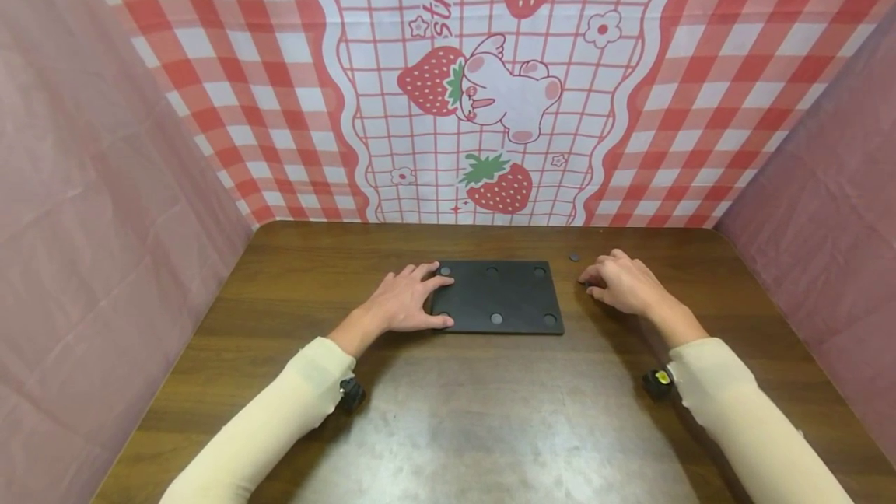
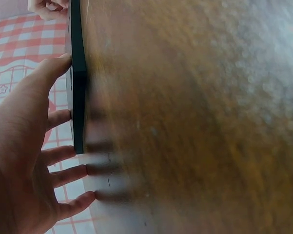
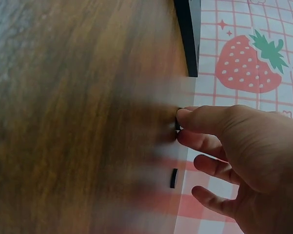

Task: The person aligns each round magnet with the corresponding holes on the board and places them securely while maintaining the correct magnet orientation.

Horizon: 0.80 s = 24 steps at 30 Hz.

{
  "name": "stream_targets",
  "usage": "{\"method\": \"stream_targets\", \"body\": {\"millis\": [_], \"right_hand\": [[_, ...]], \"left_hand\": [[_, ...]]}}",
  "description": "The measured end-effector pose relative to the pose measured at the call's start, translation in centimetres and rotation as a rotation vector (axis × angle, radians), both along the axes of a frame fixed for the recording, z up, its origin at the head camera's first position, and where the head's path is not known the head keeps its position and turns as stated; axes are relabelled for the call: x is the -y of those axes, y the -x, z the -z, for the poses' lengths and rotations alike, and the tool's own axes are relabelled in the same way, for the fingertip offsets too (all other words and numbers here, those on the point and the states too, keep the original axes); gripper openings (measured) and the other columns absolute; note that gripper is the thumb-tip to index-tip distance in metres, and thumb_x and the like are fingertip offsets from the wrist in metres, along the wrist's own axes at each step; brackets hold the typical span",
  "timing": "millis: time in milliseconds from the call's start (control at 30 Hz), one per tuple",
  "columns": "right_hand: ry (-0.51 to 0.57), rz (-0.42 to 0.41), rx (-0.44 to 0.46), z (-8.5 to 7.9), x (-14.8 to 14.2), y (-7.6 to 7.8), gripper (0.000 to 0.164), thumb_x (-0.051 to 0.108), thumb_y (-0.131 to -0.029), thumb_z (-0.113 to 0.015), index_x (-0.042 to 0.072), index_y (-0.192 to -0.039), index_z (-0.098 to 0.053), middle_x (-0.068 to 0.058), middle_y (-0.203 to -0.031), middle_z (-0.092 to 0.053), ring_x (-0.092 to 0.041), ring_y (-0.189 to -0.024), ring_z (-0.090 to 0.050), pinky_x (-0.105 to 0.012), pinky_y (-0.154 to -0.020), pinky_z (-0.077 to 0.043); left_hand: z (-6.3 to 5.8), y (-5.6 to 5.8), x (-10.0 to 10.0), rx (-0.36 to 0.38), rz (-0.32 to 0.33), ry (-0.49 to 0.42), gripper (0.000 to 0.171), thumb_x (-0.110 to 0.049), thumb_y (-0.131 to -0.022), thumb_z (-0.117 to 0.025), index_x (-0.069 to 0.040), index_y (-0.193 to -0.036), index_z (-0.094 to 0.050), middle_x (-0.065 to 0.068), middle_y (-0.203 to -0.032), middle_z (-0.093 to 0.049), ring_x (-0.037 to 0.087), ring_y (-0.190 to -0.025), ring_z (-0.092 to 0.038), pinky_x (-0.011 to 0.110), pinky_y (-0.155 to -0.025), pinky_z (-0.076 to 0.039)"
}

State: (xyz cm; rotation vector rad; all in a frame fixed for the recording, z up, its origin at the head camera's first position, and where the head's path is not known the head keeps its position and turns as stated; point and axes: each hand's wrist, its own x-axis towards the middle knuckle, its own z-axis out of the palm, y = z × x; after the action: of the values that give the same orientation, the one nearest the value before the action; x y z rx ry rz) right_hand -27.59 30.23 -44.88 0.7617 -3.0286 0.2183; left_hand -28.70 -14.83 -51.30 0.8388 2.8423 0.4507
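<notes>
A flat black rectangular board [image 1: 514, 294] lies on the table, with several round spots along its two long edges. My left hand [image 1: 402, 302] rests on its left end, fingers spread and thumb along the near corner. In the left wrist view, the thumb and some fingertips touch the board [image 2: 78, 97], while other fingers reach past its end. To the right of the board, my right hand [image 1: 625, 285] pinches a small dark disc [image 3: 178, 125] between thumb and index finger, down at the tabletop. Another small dark disc [image 1: 574, 257] lies just beyond that hand.
The brown wooden table [image 1: 490, 411] ends at a hanging red-and-white strawberry cloth [image 1: 392, 138] behind the board. Pinkish cloth hangs along the left [image 1: 105, 177] and right sides. A small black camera is strapped at each wrist.
</notes>
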Motion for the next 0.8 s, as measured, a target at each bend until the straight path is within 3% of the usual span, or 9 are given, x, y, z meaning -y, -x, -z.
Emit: {"method": "stream_targets", "body": {"millis": [267, 400, 467, 567, 800], "right_hand": [[-0.005, 0.026, -0.017, 0.1, 0.3, -0.1, 0.02, 0.014, -0.096, -0.087, 0.012, -0.116, -0.087, -0.013, -0.118, -0.083, -0.034, -0.108, -0.064, -0.05, -0.077, -0.05], [-0.004, 0.03, -0.029, 0.0, 0.4, -0.2, 0.016, 0.014, -0.095, -0.088, 0.012, -0.111, -0.087, -0.011, -0.113, -0.084, -0.033, -0.105, -0.064, -0.052, -0.078, -0.05], [-0.006, 0.027, -0.036, 0.0, 0.5, -0.2, 0.015, 0.014, -0.094, -0.088, 0.012, -0.109, -0.086, -0.01, -0.109, -0.084, -0.032, -0.103, -0.064, -0.051, -0.077, -0.05], [-0.009, 0.021, -0.037, 0.0, 0.5, -0.1, 0.014, 0.014, -0.093, -0.089, 0.013, -0.107, -0.085, -0.006, -0.102, -0.083, -0.03, -0.1, -0.062, -0.048, -0.075, -0.048], [-0.006, 0.012, -0.04, 0.1, 0.7, -0.1, 0.016, 0.014, -0.09, -0.09, 0.014, -0.105, -0.085, -0.001, -0.092, -0.078, -0.026, -0.096, -0.061, -0.043, -0.073, -0.046]], "left_hand": [[-5.1, -3.2, -1.2, 0.02, -0.011, 0.087, 0.085, -0.072, -0.098, -0.072, -0.033, -0.17, -0.051, 0.012, -0.185, -0.036, 0.043, -0.165, -0.045, 0.073, -0.122, -0.044], [-5.1, -3.4, -1.1, 0.025, -0.018, 0.076, 0.084, -0.071, -0.099, -0.072, -0.033, -0.171, -0.051, 0.012, -0.186, -0.036, 0.043, -0.166, -0.043, 0.075, -0.123, -0.042], [-4.2, -2.9, -0.9, 0.015, -0.014, 0.054, 0.087, -0.078, -0.097, -0.069, -0.036, -0.17, -0.05, 0.011, -0.186, -0.036, 0.043, -0.166, -0.043, 0.076, -0.122, -0.043], [-3.8, -2.7, -0.7, 0.025, -0.016, 0.035, 0.088, -0.08, -0.096, -0.069, -0.038, -0.17, -0.051, 0.011, -0.186, -0.036, 0.044, -0.166, -0.042, 0.078, -0.122, -0.041], [-4.9, -3.2, -0.9, 0.029, -0.003, 0.046, 0.087, -0.076, -0.096, -0.072, -0.034, -0.169, -0.052, 0.013, -0.184, -0.037, 0.045, -0.165, -0.043, 0.079, -0.122, -0.041]]}}
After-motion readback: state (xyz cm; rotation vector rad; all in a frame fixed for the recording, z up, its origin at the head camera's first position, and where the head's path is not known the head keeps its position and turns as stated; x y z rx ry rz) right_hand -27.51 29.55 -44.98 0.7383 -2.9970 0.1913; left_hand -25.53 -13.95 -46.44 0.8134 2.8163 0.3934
